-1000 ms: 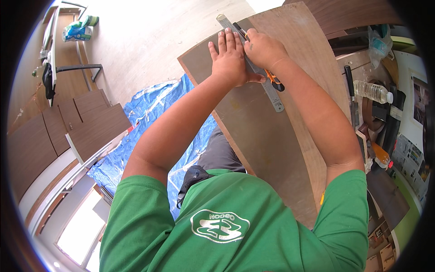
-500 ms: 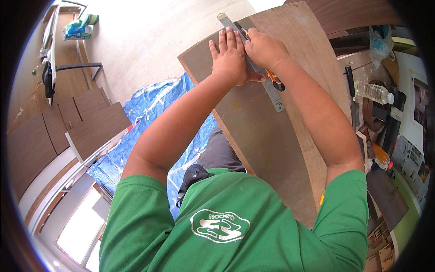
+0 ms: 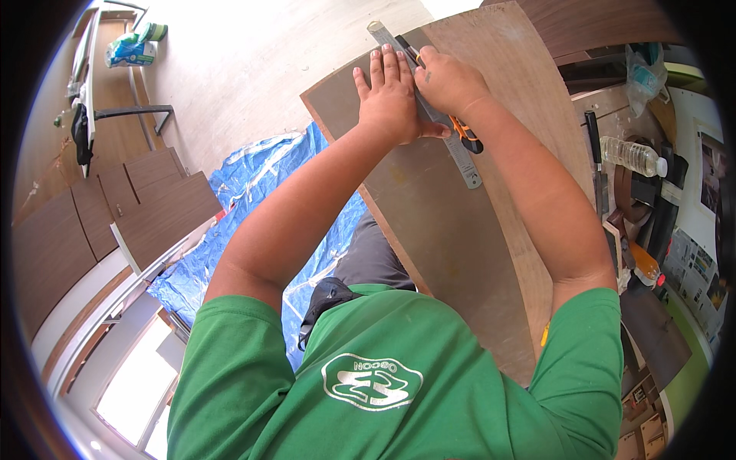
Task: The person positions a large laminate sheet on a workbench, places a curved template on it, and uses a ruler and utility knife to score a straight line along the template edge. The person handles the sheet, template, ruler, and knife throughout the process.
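Note:
A steel ruler (image 3: 465,170) lies slantwise on a grey-brown sheet (image 3: 452,222), its far end reaching the sheet's far edge. My left hand (image 3: 389,103) presses flat on the ruler and sheet, fingers outstretched and thumb spread to the right. Close beside it, my right hand (image 3: 451,83) is closed round a black-and-orange utility knife (image 3: 468,138) held along the ruler's right side. The knife's rear end shows beneath my wrist, and a black part shows beyond my fingers; my hand hides its middle. I cannot make out the blade.
A lighter wooden board (image 3: 521,115) lies along the sheet's right side. Blue tarp (image 3: 253,180) covers floor at the left. To the right are a clear plastic bottle (image 3: 632,156), an orange-filled bottle (image 3: 645,264) and cluttered tools. Dark brown panels (image 3: 146,199) stand at the left.

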`<state>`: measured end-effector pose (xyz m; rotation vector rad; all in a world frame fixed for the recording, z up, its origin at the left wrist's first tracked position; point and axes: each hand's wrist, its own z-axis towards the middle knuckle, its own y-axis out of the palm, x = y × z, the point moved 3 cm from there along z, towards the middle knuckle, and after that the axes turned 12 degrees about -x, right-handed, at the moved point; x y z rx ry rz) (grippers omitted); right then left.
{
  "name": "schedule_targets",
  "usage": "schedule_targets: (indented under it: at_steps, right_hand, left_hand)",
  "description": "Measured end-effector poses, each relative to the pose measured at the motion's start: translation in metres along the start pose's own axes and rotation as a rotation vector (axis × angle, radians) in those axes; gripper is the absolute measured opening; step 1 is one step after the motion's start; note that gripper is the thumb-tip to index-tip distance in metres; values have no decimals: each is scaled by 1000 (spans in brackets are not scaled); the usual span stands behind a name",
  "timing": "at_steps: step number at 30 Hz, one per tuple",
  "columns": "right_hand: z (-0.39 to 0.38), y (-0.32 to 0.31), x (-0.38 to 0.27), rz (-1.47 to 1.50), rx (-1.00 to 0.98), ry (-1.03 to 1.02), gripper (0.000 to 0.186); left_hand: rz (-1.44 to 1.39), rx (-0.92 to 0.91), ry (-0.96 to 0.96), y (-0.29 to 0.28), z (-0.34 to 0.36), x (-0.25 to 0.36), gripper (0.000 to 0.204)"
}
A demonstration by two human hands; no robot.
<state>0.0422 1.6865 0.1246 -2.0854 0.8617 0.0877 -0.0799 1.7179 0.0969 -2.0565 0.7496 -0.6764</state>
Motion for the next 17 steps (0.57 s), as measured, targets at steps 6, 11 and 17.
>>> schedule_targets:
  at_steps: [6,11,17]
  right_hand:
    - [-1,0,0,0,9,-9,33]
    - [0,1,1,-11,8,-19,33]
    - [-1,1,1,-10,4,-18,33]
  left_hand:
    - [2,6,3,2,1,-1,155]
    - [-3,18,15,0,0,-1,156]
    - [-11,21,13,2,1,-2,154]
